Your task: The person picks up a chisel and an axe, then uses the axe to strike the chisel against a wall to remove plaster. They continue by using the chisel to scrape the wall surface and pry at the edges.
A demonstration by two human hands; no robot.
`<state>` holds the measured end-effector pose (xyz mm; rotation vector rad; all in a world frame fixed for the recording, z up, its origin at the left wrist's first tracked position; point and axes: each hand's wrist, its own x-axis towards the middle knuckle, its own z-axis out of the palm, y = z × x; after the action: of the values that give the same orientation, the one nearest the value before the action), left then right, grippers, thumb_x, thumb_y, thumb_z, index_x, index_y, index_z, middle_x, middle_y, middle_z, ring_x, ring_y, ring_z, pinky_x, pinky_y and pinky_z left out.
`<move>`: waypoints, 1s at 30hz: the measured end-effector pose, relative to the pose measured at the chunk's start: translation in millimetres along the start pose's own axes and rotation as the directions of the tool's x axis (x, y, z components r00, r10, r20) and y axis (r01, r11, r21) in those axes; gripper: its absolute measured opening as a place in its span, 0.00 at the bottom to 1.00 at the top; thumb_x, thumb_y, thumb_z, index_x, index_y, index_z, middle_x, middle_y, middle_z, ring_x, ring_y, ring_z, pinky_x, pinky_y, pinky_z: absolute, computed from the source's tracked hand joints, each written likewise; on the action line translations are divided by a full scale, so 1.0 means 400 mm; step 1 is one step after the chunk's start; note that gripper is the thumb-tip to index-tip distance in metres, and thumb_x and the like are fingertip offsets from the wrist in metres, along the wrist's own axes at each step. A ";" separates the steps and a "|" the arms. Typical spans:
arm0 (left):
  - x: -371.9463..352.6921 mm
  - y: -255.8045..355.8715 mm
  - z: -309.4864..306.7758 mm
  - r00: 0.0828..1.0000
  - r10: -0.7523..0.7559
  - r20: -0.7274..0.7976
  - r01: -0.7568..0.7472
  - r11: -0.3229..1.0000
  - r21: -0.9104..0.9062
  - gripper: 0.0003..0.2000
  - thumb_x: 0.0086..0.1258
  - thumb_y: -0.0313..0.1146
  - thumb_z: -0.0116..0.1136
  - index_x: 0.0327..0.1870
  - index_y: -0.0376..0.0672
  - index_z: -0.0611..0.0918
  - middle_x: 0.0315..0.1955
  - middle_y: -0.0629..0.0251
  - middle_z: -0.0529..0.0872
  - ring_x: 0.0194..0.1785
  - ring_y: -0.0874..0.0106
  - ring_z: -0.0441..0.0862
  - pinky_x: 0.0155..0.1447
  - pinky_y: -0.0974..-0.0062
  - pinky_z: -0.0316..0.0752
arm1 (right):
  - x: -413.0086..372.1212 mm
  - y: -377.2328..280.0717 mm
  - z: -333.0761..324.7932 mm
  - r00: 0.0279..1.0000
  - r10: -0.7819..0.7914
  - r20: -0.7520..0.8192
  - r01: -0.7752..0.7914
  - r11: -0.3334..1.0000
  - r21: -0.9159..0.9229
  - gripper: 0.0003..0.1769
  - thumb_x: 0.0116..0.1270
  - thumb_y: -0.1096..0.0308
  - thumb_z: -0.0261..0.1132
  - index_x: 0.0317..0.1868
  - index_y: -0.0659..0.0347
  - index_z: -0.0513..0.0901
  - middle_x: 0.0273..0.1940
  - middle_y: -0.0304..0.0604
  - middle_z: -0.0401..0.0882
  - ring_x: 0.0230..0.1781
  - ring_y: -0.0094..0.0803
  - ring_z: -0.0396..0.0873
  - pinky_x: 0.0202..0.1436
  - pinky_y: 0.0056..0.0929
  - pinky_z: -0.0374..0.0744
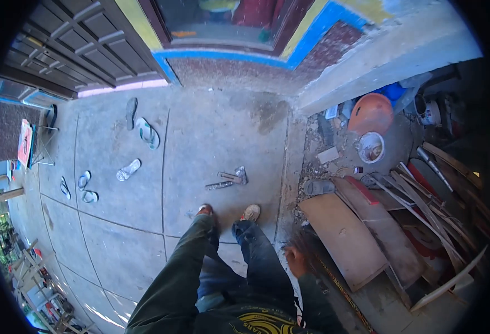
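Note:
My left hand (205, 209) is at the end of a stretched dark sleeve, in front of my left foot. It looks small, and its fingers cannot be made out. Beyond it on the concrete lies a hammer (240, 176) with a dusty head. Beside the hammer is a thin, dusty bar-like tool (218, 185). My right hand (296, 259) hangs beside my right leg, close to the wood pile. Motion smears its fingers, and whether it holds anything does not show. My right shoe (251, 212) is pale with dust.
Several sandals (148, 133) lie scattered on the left. Boards (342, 238) and wood strips are heaped on the right, with a long patterned pole (345, 290) alongside. Behind them are a white bucket (371, 147), an orange basin (371, 113) and rubble. A wall (233, 75) and door (89, 47) stand ahead.

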<state>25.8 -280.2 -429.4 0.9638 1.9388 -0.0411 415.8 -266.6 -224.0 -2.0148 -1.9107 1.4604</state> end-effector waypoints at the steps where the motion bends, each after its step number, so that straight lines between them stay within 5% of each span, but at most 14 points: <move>1: 0.038 0.035 0.004 0.999 0.037 0.009 -0.037 0.998 0.051 0.21 0.60 0.40 0.62 0.54 0.47 0.76 0.50 0.49 0.81 0.54 0.51 0.79 0.57 0.55 0.74 | -0.003 0.049 0.053 0.999 0.012 0.040 -0.010 0.998 -0.055 0.14 0.66 0.63 0.62 0.49 0.60 0.81 0.46 0.52 0.83 0.49 0.49 0.80 0.54 0.42 0.76; 7: 0.381 0.090 0.190 0.991 0.117 0.059 -0.128 0.962 0.241 0.32 0.58 0.42 0.64 0.64 0.49 0.67 0.60 0.58 0.70 0.66 0.57 0.67 0.64 0.45 0.66 | 0.025 0.070 0.233 0.998 -0.060 0.007 0.059 0.946 -0.318 0.18 0.59 0.65 0.67 0.50 0.56 0.80 0.49 0.54 0.79 0.55 0.52 0.74 0.59 0.48 0.70; 13: 0.694 0.039 0.392 0.950 0.280 -0.137 -0.180 0.852 0.492 0.36 0.60 0.39 0.61 0.71 0.49 0.62 0.70 0.57 0.62 0.75 0.59 0.56 0.70 0.46 0.59 | 0.090 0.060 0.270 0.999 -0.038 -0.038 0.017 0.891 -0.455 0.18 0.58 0.63 0.66 0.49 0.55 0.80 0.52 0.52 0.75 0.58 0.52 0.69 0.60 0.52 0.65; 15: 0.753 0.010 0.417 0.965 0.256 -0.060 -0.189 0.833 0.520 0.34 0.64 0.36 0.55 0.73 0.50 0.60 0.74 0.58 0.56 0.78 0.60 0.51 0.72 0.45 0.54 | 0.124 0.015 0.263 0.983 -0.145 -0.109 0.061 0.831 -0.553 0.12 0.61 0.64 0.65 0.44 0.57 0.78 0.39 0.49 0.76 0.45 0.46 0.76 0.50 0.48 0.72; 18: 0.782 -0.015 0.444 0.950 0.312 -0.009 -0.244 0.759 0.604 0.30 0.67 0.34 0.50 0.72 0.49 0.62 0.73 0.58 0.58 0.77 0.60 0.52 0.73 0.44 0.51 | 0.107 0.058 0.267 0.998 0.050 -0.045 -0.064 0.906 -0.419 0.20 0.66 0.56 0.63 0.54 0.56 0.81 0.54 0.58 0.76 0.57 0.59 0.71 0.60 0.56 0.68; 20: 0.789 -0.017 0.447 0.941 0.339 -0.017 -0.260 0.749 0.609 0.28 0.66 0.34 0.50 0.70 0.48 0.65 0.70 0.58 0.63 0.75 0.60 0.55 0.74 0.44 0.49 | 0.119 0.040 0.260 0.998 0.059 -0.026 -0.065 0.907 -0.417 0.19 0.66 0.58 0.62 0.53 0.57 0.81 0.54 0.58 0.76 0.57 0.59 0.71 0.59 0.57 0.68; 22: 0.797 -0.016 0.449 0.950 0.279 0.143 -0.307 0.733 0.608 0.27 0.65 0.35 0.51 0.68 0.48 0.66 0.65 0.57 0.67 0.72 0.59 0.60 0.72 0.44 0.53 | 0.116 0.045 0.271 0.998 0.068 -0.009 -0.065 0.910 -0.410 0.17 0.66 0.59 0.62 0.52 0.58 0.82 0.53 0.58 0.76 0.57 0.59 0.71 0.59 0.57 0.67; 30: 0.762 0.050 0.420 0.977 0.144 0.155 -0.207 0.810 0.549 0.28 0.64 0.37 0.50 0.68 0.48 0.65 0.60 0.56 0.73 0.64 0.61 0.71 0.63 0.58 0.65 | 0.101 0.044 0.274 0.996 0.017 -0.087 -0.049 0.921 -0.387 0.17 0.64 0.63 0.63 0.52 0.60 0.82 0.51 0.60 0.77 0.54 0.60 0.73 0.58 0.58 0.70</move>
<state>84.4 -147.9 -746.7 1.4950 1.7550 -0.5791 356.7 -301.3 -320.3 -2.2247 -2.2891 1.0430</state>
